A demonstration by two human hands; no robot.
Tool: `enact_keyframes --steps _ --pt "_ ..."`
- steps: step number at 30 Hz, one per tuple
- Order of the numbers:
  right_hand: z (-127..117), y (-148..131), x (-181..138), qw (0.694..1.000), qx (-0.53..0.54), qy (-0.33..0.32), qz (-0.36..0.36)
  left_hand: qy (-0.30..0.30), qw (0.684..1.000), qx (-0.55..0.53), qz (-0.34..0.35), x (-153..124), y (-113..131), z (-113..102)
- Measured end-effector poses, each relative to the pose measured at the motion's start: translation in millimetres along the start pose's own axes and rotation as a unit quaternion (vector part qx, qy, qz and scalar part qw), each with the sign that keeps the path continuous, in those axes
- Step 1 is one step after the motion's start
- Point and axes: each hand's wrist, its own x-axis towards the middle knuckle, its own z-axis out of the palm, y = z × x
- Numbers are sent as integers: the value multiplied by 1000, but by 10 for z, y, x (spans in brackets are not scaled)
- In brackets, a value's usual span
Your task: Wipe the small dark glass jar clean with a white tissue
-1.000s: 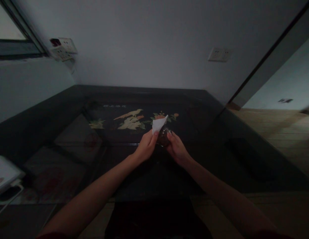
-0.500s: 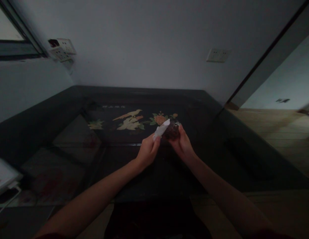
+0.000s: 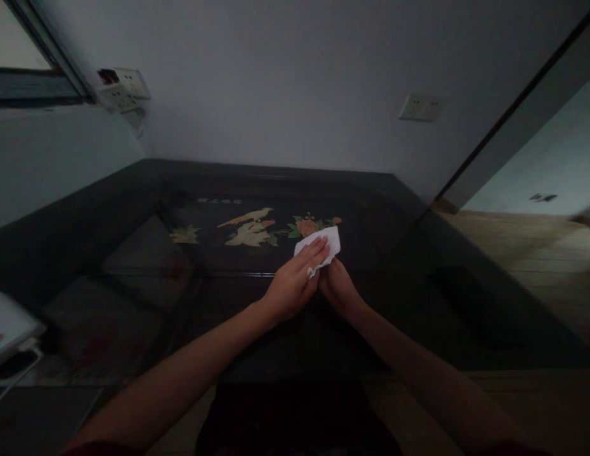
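Observation:
My left hand point(image 3: 297, 278) presses a white tissue point(image 3: 331, 244) with its fingers laid over it, and a crumpled corner hangs below the fingers. Right behind it, my right hand point(image 3: 339, 285) is curled under the tissue, the two hands touching. The dark, shiny, glass-like object in my right hand is now covered by the tissue and left fingers. Both hands are above a dark glossy table point(image 3: 275, 335) whose surface bears a picture of birds point(image 3: 250, 228) and flowers point(image 3: 307, 226).
At the left edge sits a white device point(image 3: 12, 329) with a white cable point(image 3: 19, 380). A dark flat object point(image 3: 475, 307) lies at the table's right. Wall sockets point(image 3: 422, 107) are set in the wall behind; another socket unit point(image 3: 121, 92) is near the window.
My left hand has moved right and turned over, spreading the tissue across the dark shiny object, which showed in my right hand before. The view has shifted slightly.

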Motion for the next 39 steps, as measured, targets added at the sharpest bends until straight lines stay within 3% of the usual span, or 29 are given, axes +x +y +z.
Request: enact_keyframes --steps 6,13,21,31,39 --pt "56 -60 -81 998 -21 -46 28 21 987 -75 -139 21 -77 -9" --pt "53 -112 -66 1000 -5 -21 13 50 952 -145 -264 -16 -117 70" --pt "74 -154 -42 999 26 -22 -8 24 981 -107 -161 -51 -59 44" --pt "-19 -121 14 999 45 -5 15 13 965 -50 -258 -2 -172 7" --pt "-54 -120 73 996 90 4 15 38 987 -34 -153 -79 -13 -9"
